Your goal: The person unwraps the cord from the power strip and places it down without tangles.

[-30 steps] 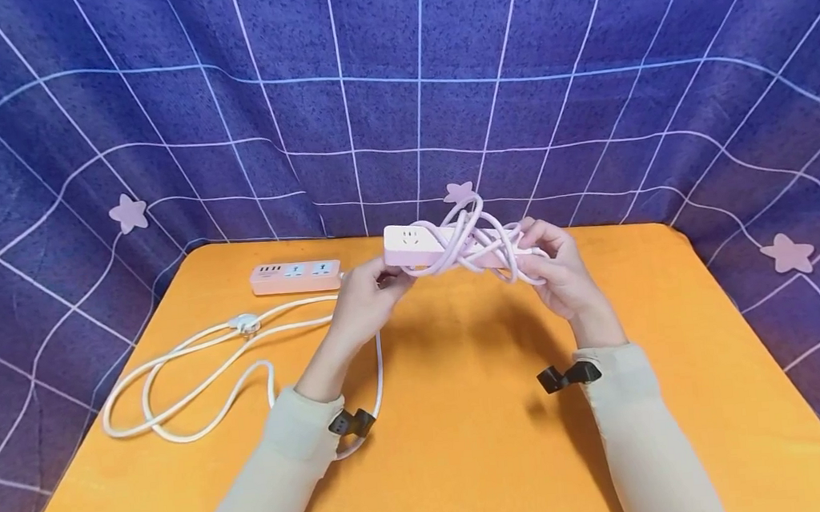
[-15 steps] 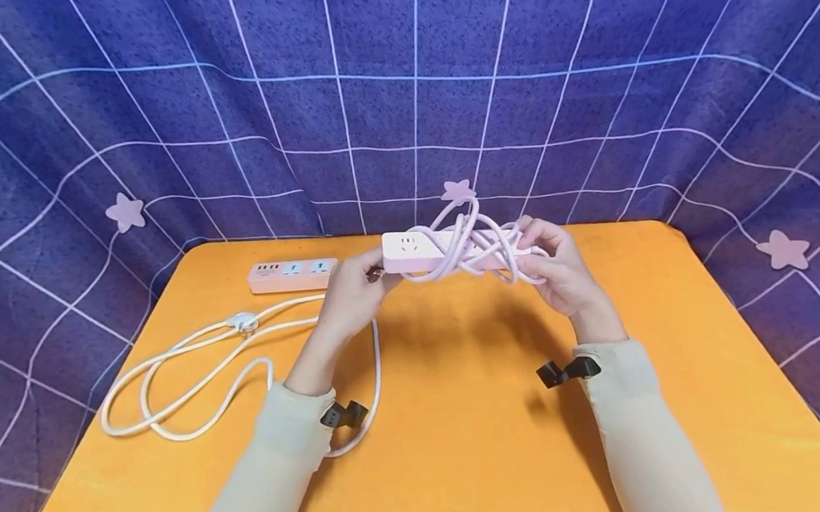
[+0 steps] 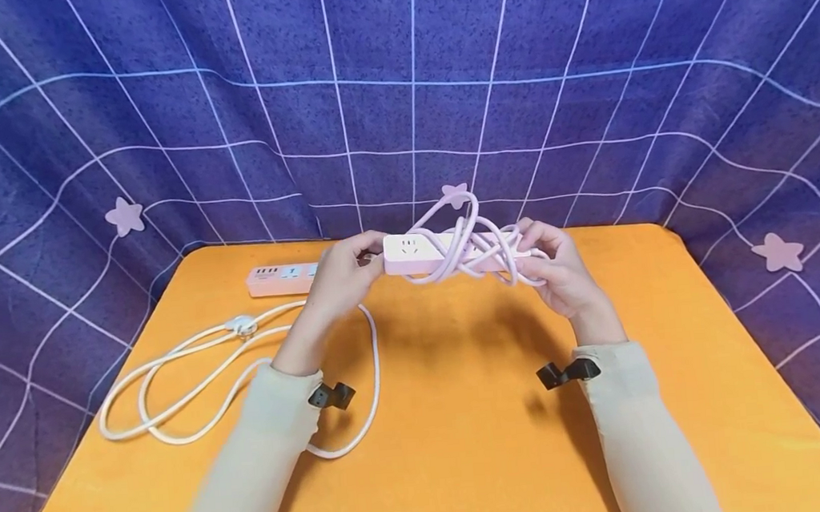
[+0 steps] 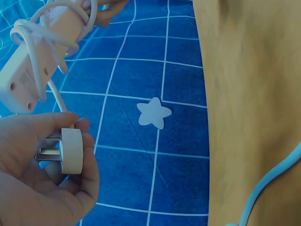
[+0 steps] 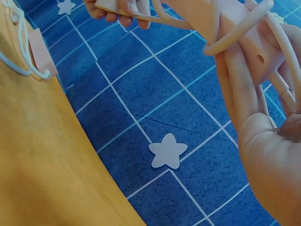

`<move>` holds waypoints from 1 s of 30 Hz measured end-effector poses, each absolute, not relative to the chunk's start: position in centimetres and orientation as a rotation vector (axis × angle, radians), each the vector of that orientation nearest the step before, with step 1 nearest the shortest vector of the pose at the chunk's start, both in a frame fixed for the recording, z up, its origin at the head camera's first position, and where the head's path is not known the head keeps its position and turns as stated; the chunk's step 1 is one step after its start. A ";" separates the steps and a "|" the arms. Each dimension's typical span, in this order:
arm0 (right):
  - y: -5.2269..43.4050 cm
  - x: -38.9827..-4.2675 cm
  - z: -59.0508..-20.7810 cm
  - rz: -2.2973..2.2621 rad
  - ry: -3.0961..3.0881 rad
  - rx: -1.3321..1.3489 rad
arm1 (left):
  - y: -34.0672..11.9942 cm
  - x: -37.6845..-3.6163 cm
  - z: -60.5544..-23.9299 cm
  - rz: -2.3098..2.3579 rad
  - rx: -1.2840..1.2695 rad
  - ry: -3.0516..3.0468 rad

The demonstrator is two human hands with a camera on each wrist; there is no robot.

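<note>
A pink-and-white power strip (image 3: 401, 255) is held up above the table, its pale cord (image 3: 460, 240) looped loosely around the body. My right hand (image 3: 561, 270) grips the strip's right end, with fingers along its underside in the right wrist view. Beside the other end, my left hand (image 3: 345, 279) pinches the cord's white plug (image 4: 72, 151) between thumb and fingers. The plug's metal prongs (image 4: 50, 151) point toward the palm in the left wrist view. From the plug a stretch of cord leads up to the wrapped strip.
A second pink power strip (image 3: 267, 280) lies at the table's back left, partly hidden by my left hand. Its white cord (image 3: 151, 365) sprawls in loops under my left forearm, with a plug (image 3: 242, 324) among them. A blue grid-patterned curtain (image 3: 399, 112) rises behind the orange tabletop (image 3: 467, 428).
My left hand has moved left with the plug, from under the strip's left end to beside it. My right hand and the strip have stayed nearly still.
</note>
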State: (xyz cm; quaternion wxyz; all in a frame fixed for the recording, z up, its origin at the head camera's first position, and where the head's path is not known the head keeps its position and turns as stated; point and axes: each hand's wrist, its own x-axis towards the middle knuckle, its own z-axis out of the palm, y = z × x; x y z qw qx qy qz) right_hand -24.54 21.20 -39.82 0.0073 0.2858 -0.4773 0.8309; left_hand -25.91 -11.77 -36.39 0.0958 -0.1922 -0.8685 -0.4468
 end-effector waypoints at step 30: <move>22.2 -24.9 -40.0 2.560 -1.534 0.841 | -11.9 -27.7 -33.1 -1.266 -0.616 -2.480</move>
